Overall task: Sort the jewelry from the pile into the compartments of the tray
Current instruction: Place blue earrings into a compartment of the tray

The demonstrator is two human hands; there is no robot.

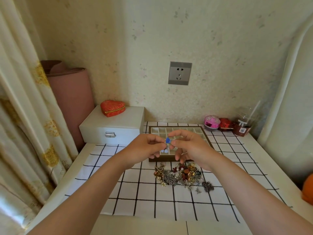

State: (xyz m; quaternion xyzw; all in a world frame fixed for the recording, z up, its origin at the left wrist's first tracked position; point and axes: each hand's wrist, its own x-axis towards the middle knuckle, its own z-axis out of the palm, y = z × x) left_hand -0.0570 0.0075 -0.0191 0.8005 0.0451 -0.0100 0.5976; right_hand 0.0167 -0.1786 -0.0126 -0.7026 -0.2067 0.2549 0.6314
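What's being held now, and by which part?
A small blue-and-silver piece, pinched by the left hand at its left edge and the right hand at its right.

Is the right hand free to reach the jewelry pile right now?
Probably not yet: the right hand and left hand both pinch a blue piece above the tray. The pile lies uncovered close by.

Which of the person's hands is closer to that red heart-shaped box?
Left. The left hand is raised before the left part of the tray, on the side of the red heart-shaped box; the right hand sits further right, past the blue piece both hands pinch.
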